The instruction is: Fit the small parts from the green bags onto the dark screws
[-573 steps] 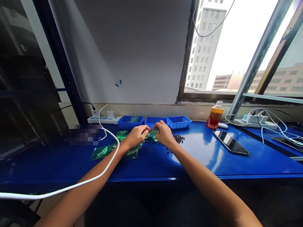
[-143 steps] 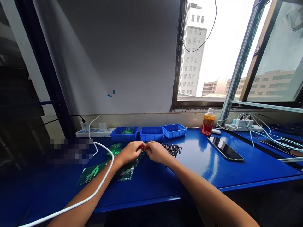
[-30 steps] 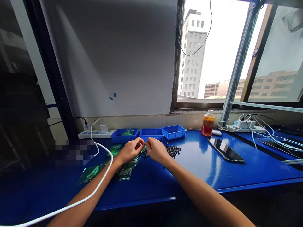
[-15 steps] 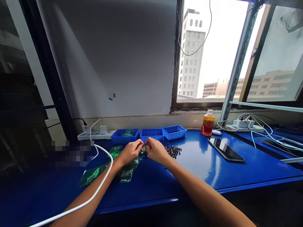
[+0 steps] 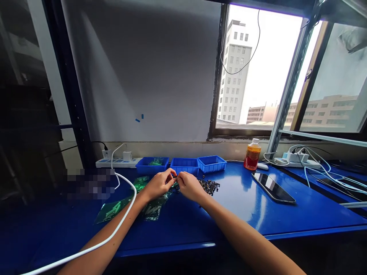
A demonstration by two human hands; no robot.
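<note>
My left hand and my right hand meet fingertip to fingertip over the blue table. Both are closed in a pinch around something small and dark between them, too small to name. Just right of my right hand lies a pile of dark screws. Beside and under my left hand are green-tinted clear bags, one behind the wrist, another below it. A further bag with pale pieces lies left of my forearm.
Three blue bins stand along the wall: left, middle and right. A red-orange bottle and a phone are on the right. A white cable crosses over my left forearm. Power strips sit at the back.
The camera view has tilted slightly, shifting the scene. My hands stay together, with the fingertips a little closer; the bins, bottle and phone have not moved on the table.
</note>
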